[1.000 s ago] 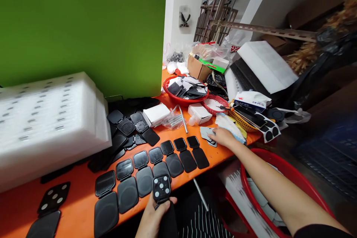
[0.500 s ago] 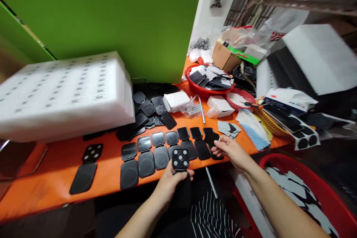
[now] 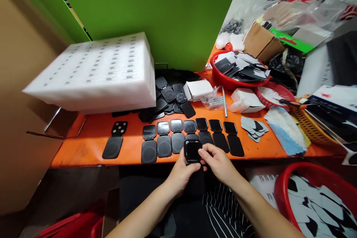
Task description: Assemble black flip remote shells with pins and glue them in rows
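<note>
My left hand (image 3: 182, 169) grips a black hinged device (image 3: 193, 151) at the table's front edge. Fingers of my right hand (image 3: 216, 160) pinch a dark flat square piece lying over the device's upper plate, which largely covers its round silver spots. Behind them a row of several black hinged devices (image 3: 163, 145) lies unfolded on the orange table (image 3: 92, 134). Farther left is another unfolded device (image 3: 119, 128), with silver dots on its upper plate. Grey-white flat pieces (image 3: 253, 128) are right of the row.
A white foam block (image 3: 97, 70) stands at the left, beside a pile of black parts (image 3: 170, 96). At the right are a red basket (image 3: 240, 81) of cut sheets, white boxes (image 3: 198, 88), a cloth (image 3: 286, 130) and a red tub (image 3: 283, 186).
My right hand has moved left from the row's right end to the held device, bringing a dark piece over its dotted plate. The camera view has shifted.
</note>
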`<state>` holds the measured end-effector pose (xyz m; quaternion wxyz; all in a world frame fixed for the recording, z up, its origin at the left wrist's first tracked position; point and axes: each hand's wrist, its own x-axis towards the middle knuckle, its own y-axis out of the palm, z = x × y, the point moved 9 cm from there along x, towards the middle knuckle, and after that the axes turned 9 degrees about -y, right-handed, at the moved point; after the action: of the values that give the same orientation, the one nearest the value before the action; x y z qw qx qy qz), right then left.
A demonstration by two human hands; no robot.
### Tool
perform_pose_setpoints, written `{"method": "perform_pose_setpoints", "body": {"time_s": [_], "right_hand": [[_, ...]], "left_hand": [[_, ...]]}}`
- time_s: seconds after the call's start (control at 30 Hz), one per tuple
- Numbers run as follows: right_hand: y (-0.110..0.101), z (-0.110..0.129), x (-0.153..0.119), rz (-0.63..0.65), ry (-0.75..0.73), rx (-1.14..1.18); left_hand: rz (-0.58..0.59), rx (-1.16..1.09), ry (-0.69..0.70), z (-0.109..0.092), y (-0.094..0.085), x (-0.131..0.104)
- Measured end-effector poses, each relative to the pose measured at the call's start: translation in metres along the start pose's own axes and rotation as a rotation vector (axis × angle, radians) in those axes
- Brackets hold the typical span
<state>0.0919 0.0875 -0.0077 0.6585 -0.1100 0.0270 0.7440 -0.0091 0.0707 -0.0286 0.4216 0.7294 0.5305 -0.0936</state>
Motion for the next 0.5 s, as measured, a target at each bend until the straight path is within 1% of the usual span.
{"method": "perform_pose_setpoints", "body": {"time_s": [0.07,0.17,0.37,0.5], "right_hand": [[0.0006,-0.0021,0.0000,-0.019,-0.017,-0.047],[0.0010,-0.0023,0.0004,-0.009,-0.038,-0.077],[0.0032,0.0053,0.0009,0.048,-0.080,-0.126],[0.0005,0.0040,0.0008,0.010,-0.089,-0.178]], "left_hand": [[-0.022,0.028,0.025,-0.0033,-0.0003,-0.0011],[-0.035,0.039,0.023,-0.0036,-0.0006,-0.0013],[0.040,0.005,-0.055,0.0032,0.0070,-0.0019],[-0.005,0.051,0.006,-0.0024,0.0043,-0.0018]]}}
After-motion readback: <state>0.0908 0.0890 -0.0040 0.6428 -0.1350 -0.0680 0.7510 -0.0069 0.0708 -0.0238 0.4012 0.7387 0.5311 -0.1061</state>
